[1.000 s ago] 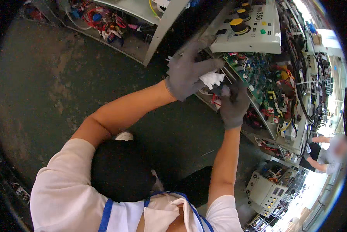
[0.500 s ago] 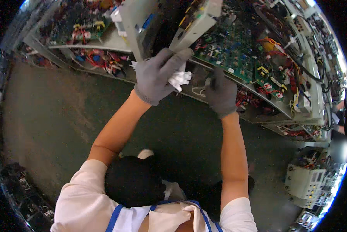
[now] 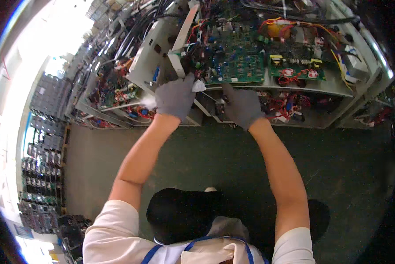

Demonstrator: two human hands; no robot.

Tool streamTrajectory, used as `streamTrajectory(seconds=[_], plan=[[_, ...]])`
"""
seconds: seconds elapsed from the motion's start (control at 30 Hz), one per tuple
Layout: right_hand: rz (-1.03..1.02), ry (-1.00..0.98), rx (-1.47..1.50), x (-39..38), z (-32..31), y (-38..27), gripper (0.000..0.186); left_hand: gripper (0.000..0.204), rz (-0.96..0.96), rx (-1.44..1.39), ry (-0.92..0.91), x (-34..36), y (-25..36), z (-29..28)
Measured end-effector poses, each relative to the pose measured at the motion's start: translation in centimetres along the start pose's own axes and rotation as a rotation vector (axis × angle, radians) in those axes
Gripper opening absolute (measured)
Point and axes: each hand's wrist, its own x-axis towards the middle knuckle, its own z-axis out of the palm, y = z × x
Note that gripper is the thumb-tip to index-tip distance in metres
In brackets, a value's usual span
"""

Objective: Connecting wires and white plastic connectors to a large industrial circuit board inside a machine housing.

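1. The person is reaching both gloved hands up to an open electronics chassis [image 3: 259,90] resting on the floor [image 3: 197,163].
2. The left hand [image 3: 176,96], in a grey work glove, is gripping a crumpled white cloth [image 3: 199,86]; its fingers are curled shut around the wad, which is pressing against the near left corner of the green circuit board [image 3: 237,66].
3. The right hand [image 3: 241,105], also gloved, is resting at the lower front edge of the chassis, just below the board. Its fingers are bent inward near a small dark part, but whether they are pinching it cannot be told.
4. The circuit board is lying flat on the upper level of the chassis, densely covered with dark components and connectors. To its right are sitting a smaller green board [image 3: 294,70], red and yellow wire bundles [image 3: 290,81] and an orange cylindrical part [image 3: 274,31].
5. A white hinged panel [image 3: 155,61] is standing open at the left of the chassis, beside the left hand.
6. Judged from this pose, the wiping would go best with light pressure, the cloth staying clear of raised components and loose wires, and the right hand steadying the frame.
7. More open units with exposed boards are lining the floor to the left [image 3: 114,94].
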Motion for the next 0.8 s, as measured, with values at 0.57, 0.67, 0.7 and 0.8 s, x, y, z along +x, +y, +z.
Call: streamTrajectory(seconds=[0.57,0.67,0.7,0.8], plan=[[0.067,0.020,0.090,-0.8,0.4,-0.9,0.056,0.020,-0.022,0.168,0.014,0.8,-0.8,1.6],[0.119,0.046,0.117,-1.5,0.5,-1.5,0.052,0.024,0.104,-0.004,0.257,0.7,-1.6,2.6],[0.122,0.140,0.157,-1.6,1.3,-1.4,0.052,0.028,-0.005,0.011,0.200,0.8,-1.1,2.7],[0.147,0.322,0.165,-1.7,2.7,-1.0,0.050,0.030,0.021,-0.099,0.332,0.5,-1.3,3.0]])
